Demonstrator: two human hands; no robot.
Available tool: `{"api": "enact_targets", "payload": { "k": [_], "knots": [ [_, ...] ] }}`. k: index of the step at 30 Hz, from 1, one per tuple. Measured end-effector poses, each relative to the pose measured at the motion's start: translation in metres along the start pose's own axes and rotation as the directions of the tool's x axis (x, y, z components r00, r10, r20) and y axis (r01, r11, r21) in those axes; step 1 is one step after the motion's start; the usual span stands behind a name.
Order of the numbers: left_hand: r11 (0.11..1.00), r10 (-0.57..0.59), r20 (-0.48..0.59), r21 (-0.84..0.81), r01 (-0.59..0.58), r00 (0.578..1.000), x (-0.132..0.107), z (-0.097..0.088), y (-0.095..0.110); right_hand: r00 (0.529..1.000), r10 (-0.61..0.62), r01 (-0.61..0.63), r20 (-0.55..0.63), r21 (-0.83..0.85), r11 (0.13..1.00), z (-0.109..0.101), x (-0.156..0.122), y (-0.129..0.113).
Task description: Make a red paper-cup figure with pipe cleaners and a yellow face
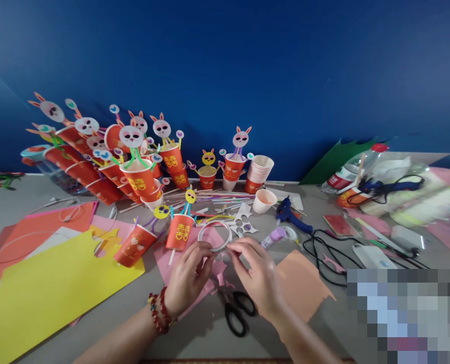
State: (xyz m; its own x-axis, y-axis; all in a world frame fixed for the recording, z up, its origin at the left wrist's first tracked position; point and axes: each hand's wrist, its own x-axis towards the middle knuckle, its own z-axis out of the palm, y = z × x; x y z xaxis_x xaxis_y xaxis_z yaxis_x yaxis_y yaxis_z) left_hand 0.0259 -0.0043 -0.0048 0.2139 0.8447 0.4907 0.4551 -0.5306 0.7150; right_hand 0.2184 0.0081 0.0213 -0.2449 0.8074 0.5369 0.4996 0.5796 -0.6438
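Note:
Both of my hands meet at a white tape roll [215, 235] held just above the table's middle. My left hand [189, 275], with a beaded bracelet on its wrist, pinches the roll's near left rim. My right hand [256, 275] pinches its right edge with the fingertips, which seem to pull at the tape's end. Black-handled scissors [234, 308] lie on the table right below my hands, on pink paper scraps [206, 268]. A red paper cup with a yellow bunny face [179, 230] stands just left of the roll.
Many red cup bunnies [134, 167] crowd the back left. Yellow foam sheet [50, 288] and orange sheets lie at left. A blue glue gun [289, 215], purple glue stick [272, 237], black cables [323, 253], stacked cups [259, 172] and a bottle [346, 174] sit at right.

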Motion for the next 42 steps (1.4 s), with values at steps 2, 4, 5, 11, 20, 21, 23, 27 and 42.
{"api": "enact_targets", "payload": {
  "k": [2, 4, 5, 11, 20, 21, 23, 27, 42],
  "knots": [
    [1.000, 0.003, 0.002, 0.003, -0.003, 1.000, 0.000, 0.000, -0.001, 1.000, -0.001, 0.001, 0.009, -0.002, 1.000, -0.001, 0.001, 0.000],
    [1.000, 0.004, 0.002, -0.001, -0.004, 1.000, -0.001, 0.001, -0.001, 1.000, 0.001, -0.001, 0.030, -0.009, 1.000, -0.003, 0.001, 0.000],
    [1.000, 0.001, 0.003, -0.003, -0.001, 1.000, -0.001, 0.001, -0.002, 0.999, 0.003, -0.002, 0.044, -0.017, 1.000, -0.004, 0.002, 0.000],
    [1.000, 0.012, -0.003, -0.004, -0.012, 1.000, -0.001, 0.000, 0.000, 0.998, 0.019, -0.020, 0.054, 0.004, 1.000, -0.006, 0.004, -0.002],
    [0.997, -0.054, -0.031, -0.055, 0.052, 0.998, 0.003, -0.001, 0.010, 0.923, 0.383, -0.343, -0.031, 0.385, 0.857, 0.009, 0.000, 0.008],
    [0.993, -0.096, -0.049, -0.080, 0.092, 0.994, 0.004, -0.001, 0.010, 0.895, 0.441, -0.373, -0.061, 0.439, 0.818, 0.008, 0.001, 0.011],
    [0.980, -0.164, -0.072, -0.127, 0.155, 0.984, 0.005, 0.000, 0.008, 0.848, 0.515, -0.384, -0.124, 0.526, 0.759, 0.005, 0.003, 0.015],
    [0.975, -0.183, 0.050, -0.120, 0.188, 0.982, 0.005, 0.007, -0.001, 0.901, 0.418, -0.286, -0.114, 0.570, 0.770, -0.001, 0.007, 0.015],
    [0.548, -0.526, 0.304, -0.593, 0.590, 0.794, 0.010, 0.005, 0.004, 0.833, 0.516, -0.504, 0.201, 0.659, 0.557, 0.014, 0.000, -0.001]
  ]
}}
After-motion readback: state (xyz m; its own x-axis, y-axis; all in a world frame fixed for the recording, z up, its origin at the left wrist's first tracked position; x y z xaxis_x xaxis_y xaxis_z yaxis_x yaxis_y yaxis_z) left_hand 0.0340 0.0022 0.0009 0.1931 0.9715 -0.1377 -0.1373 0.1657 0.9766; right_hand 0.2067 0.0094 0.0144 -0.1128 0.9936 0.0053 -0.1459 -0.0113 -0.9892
